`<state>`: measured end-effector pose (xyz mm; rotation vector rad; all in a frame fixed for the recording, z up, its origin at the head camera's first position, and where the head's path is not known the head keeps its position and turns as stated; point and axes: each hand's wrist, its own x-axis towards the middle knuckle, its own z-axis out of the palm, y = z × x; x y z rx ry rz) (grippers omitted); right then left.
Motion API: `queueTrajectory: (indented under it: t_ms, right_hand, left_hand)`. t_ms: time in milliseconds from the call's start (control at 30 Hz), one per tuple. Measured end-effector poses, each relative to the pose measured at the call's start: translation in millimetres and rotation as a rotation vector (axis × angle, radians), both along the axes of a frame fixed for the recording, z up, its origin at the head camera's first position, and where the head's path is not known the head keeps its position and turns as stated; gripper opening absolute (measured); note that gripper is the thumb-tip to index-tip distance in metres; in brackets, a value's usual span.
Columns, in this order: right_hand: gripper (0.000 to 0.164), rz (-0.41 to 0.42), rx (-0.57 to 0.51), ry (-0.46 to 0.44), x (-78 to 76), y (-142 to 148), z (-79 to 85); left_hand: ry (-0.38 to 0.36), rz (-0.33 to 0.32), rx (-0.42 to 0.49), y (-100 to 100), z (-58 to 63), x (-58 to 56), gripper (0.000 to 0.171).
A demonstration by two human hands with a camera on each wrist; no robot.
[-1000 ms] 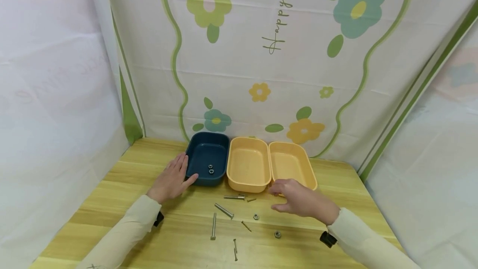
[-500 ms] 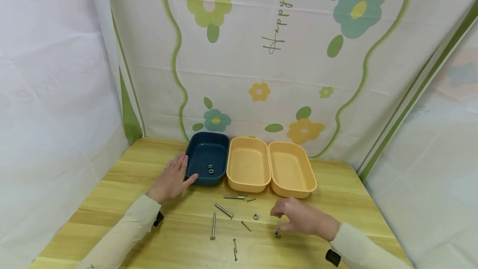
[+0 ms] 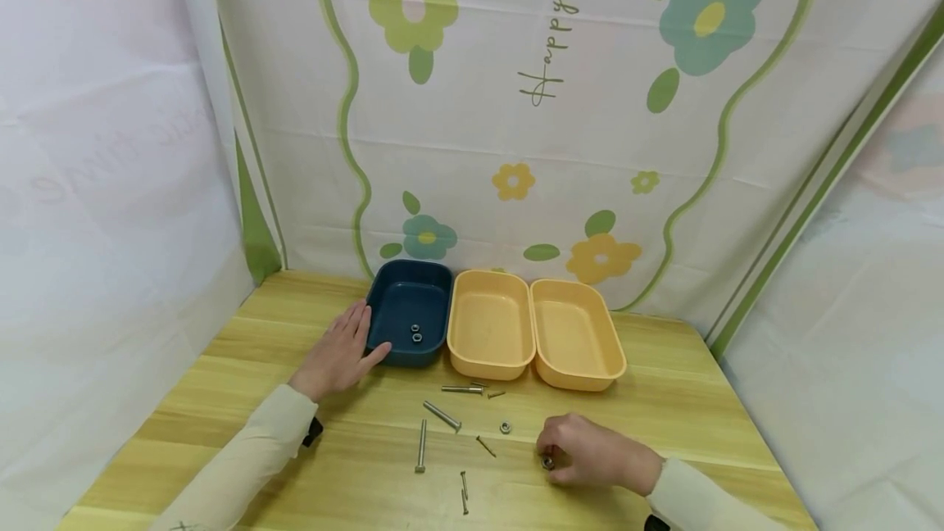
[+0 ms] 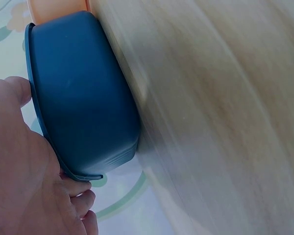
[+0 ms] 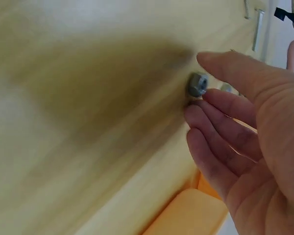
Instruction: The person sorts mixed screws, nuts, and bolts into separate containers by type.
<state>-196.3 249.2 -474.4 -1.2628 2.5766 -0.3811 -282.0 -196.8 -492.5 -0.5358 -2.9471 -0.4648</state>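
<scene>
My left hand (image 3: 335, 355) rests at the near left corner of a dark blue plastic box (image 3: 398, 357), fingers along its left rim and thumb over the front rim. Two small hex nuts (image 3: 416, 338) lie inside that box. On the table at right, my right hand (image 3: 593, 453) is lowered over a larger hex nut (image 3: 547, 462). In the right wrist view the nut (image 5: 198, 84) stands between thumb and index finger; a gap shows at the thumb. Left of this hand lie a smaller nut (image 3: 505, 428) and a thin screw (image 3: 486, 446).
Two yellow boxes (image 3: 492, 370) (image 3: 583, 381) stand in a row right of the blue one. Several bolts and screws, including a long bolt (image 3: 421, 445) and an angled bolt (image 3: 442, 415), lie on the wooden table (image 3: 354, 474). A printed cloth (image 3: 457, 121) hangs behind.
My right hand has come back from the right yellow box's front edge and down to the larger nut, its fingers now around it. The left hand stays on the blue box.
</scene>
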Motion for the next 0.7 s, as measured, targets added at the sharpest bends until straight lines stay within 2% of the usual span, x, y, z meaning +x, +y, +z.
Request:
queueTrajectory:
  t_ms: [367, 533, 700]
  right_hand:
    - [0.013, -0.008, -0.04, -0.026, 0.4, -1, -7.8]
    - [0.018, 0.009, -0.085, 0.014, -2.2, -6, -10.9]
    - [0.019, 0.006, -0.096, 0.043, -9.2, -15, -4.7]
  left_hand:
    - [0.009, 0.007, -0.006, 1, -0.5, -0.7, 0.087]
    - [0.004, 0.004, -0.002, 2, 1.2, 0.6, 0.088]
    - [0.001, 0.002, 0.001, 3, 1.6, 1.5, 0.088]
